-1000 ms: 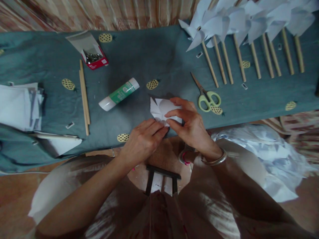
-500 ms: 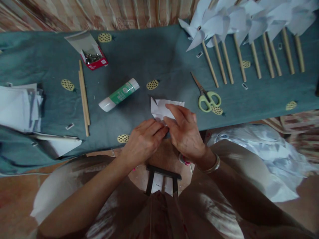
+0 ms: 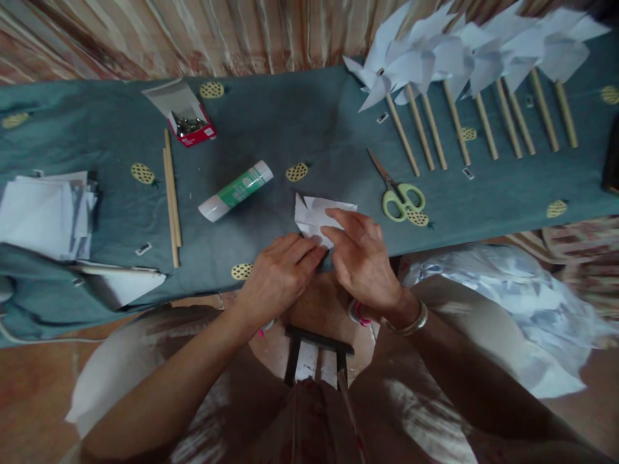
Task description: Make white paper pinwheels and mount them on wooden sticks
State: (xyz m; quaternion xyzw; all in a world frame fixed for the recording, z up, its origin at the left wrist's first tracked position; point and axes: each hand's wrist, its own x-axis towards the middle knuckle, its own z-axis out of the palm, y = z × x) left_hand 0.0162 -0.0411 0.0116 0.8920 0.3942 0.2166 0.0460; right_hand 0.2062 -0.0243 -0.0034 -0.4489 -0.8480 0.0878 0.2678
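Observation:
A small sheet of white paper [image 3: 312,212], cut and folded with a raised corner at its left, lies at the table's near edge. The fingers of my left hand [image 3: 285,270] are bent and pressed together on its lower edge. Over the paper's right side is my right hand [image 3: 360,254], its fingers apart and their tips on or just above the surface; whether they press cannot be told. Left of the paper lies a glue stick [image 3: 236,190] with a green label. To the right are scissors [image 3: 399,193] with light green handles.
Paper pinwheels on wooden sticks [image 3: 454,122] line the back right. An open red box [image 3: 193,132] of small metal pieces stands back left, near loose wooden sticks [image 3: 171,200]. A paper stack [image 3: 41,216] lies far left. A plastic bag [image 3: 522,309] is below the table's right side.
The view has shifted slightly, so the table's things appear a little lower. My right fingers are slightly more spread over the paper. My left hand keeps its place at the lower edge.

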